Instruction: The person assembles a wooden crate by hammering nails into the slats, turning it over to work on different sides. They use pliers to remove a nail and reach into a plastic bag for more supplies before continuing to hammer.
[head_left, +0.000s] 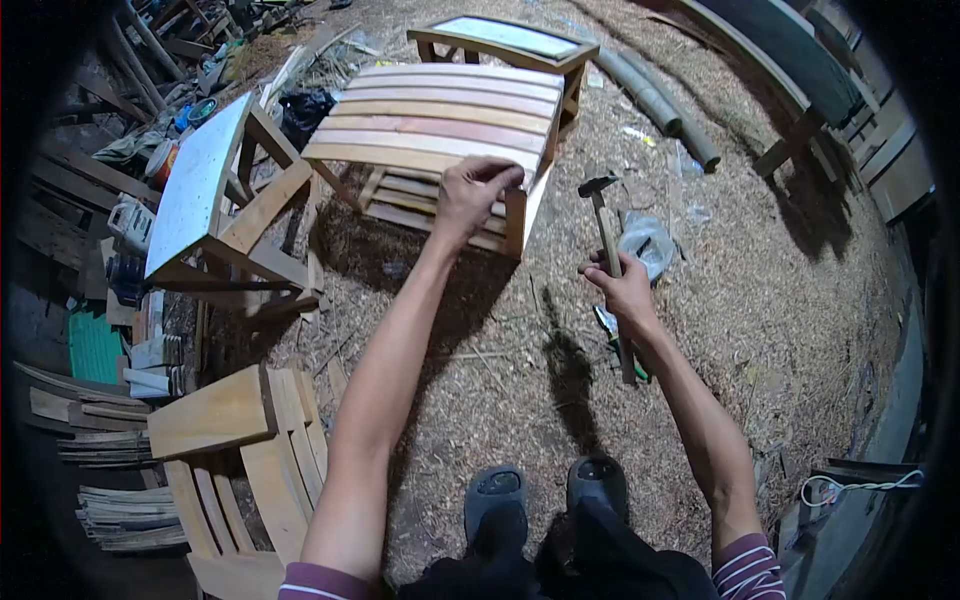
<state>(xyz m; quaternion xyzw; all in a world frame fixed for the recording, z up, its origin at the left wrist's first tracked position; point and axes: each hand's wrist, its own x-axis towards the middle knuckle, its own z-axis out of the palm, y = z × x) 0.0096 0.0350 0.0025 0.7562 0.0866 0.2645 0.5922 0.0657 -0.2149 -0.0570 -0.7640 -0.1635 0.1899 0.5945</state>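
Observation:
A slatted wooden piece of furniture [440, 110], with pale and reddish slats, stands in front of me. At its near right corner, my left hand [472, 203] is closed, thumb and fingertips pinched together just above the top of a short wooden post [515, 225]. Whatever the fingertips hold is too small to make out. To the right, my right hand [622, 285] is wrapped round the wooden handle of a hammer [607, 232]. The hammer's dark metal head points up and is apart from the furniture.
A white-topped wooden frame [203, 180] stands left, another white-topped table [500, 38] behind. A curved slatted wooden piece [215, 410] lies at lower left, near stacked strips [130, 515]. Green-handled pliers [608, 325] and a plastic bag [648, 245] lie on shavings; pipes [655, 105] lie beyond.

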